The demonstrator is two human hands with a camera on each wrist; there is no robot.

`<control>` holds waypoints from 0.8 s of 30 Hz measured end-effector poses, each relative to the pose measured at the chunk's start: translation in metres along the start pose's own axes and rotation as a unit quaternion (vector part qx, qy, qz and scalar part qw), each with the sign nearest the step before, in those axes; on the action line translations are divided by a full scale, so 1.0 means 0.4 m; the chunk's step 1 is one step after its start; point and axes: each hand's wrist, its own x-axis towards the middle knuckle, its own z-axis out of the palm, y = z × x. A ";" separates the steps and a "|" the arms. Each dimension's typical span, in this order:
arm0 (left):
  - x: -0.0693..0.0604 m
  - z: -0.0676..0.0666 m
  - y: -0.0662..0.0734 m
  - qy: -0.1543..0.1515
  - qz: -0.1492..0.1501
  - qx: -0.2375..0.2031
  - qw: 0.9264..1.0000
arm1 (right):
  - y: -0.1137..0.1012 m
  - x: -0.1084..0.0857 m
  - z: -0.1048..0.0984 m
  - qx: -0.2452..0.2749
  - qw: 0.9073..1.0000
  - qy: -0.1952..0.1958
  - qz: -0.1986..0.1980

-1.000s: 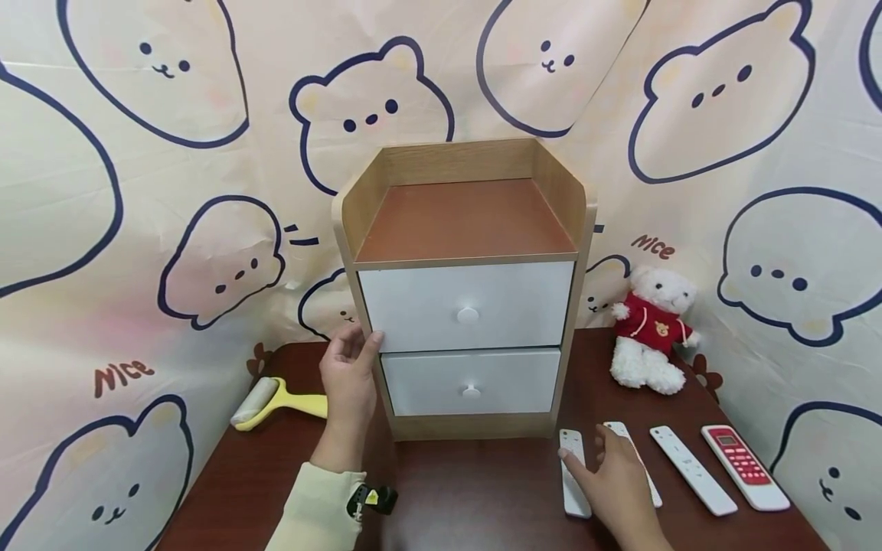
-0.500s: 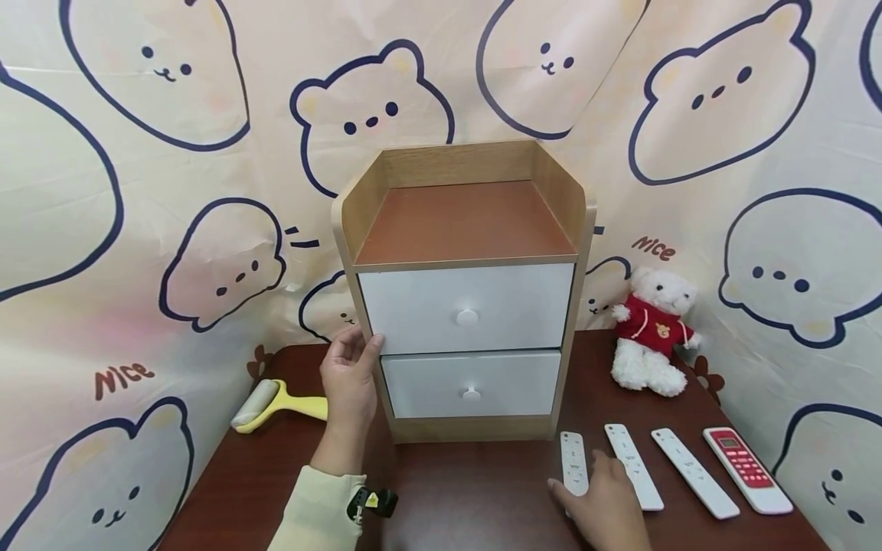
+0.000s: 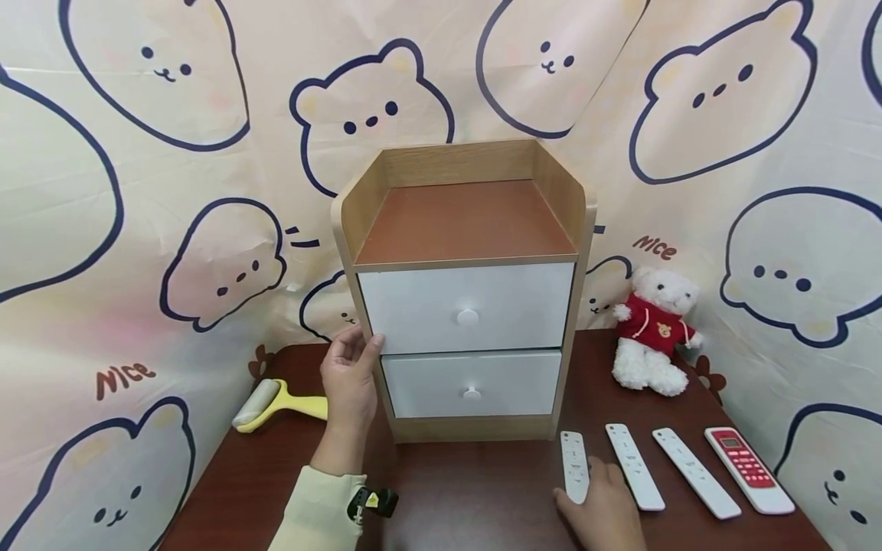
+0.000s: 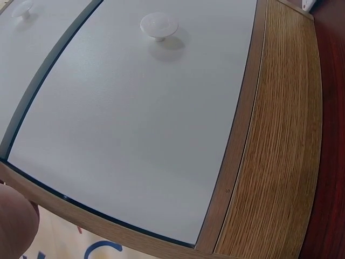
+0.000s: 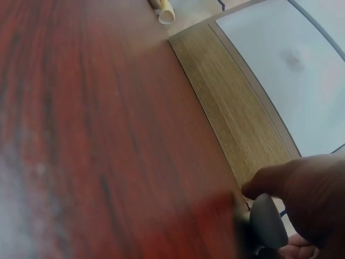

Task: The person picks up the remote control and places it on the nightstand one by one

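A small wooden cabinet [image 3: 474, 428] with two white drawers stands on the dark table. My left hand [image 3: 350, 375] holds its left front edge, thumb at the front and the other fingers partly hidden along the side. In the left wrist view the thumb [image 4: 16, 221] shows by that edge. On the right, my right hand [image 3: 602, 509] holds the near end of the leftmost white remote control [image 3: 573, 463], thumb on one side and fingers on the other. The rounded end of this remote control [image 5: 267, 221] shows below the thumb in the right wrist view. Both drawers are closed.
Two more white remotes [image 3: 635, 467] [image 3: 696, 473] and a red-and-white remote [image 3: 748, 468] lie to the right of the hand. Behind them sits a white teddy bear [image 3: 651, 329] in a red hoodie. A yellow-handled lint roller [image 3: 276, 402] lies left of the cabinet.
My right hand has come down and back toward me, from between the first two remotes to the leftmost one's near end. The left hand and the cabinet have stayed in place.
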 end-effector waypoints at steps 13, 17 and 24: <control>-0.001 0.001 0.003 0.000 -0.002 -0.003 1.000 | 0.017 0.005 -0.021 0.017 0.998 0.056 0.001; -0.002 0.003 0.004 0.003 -0.004 -0.008 1.000 | 0.015 -0.002 -0.056 0.024 0.998 0.065 0.014; -0.004 0.004 0.004 0.002 -0.008 -0.006 1.000 | -0.020 -0.022 -0.194 0.026 0.996 0.062 0.056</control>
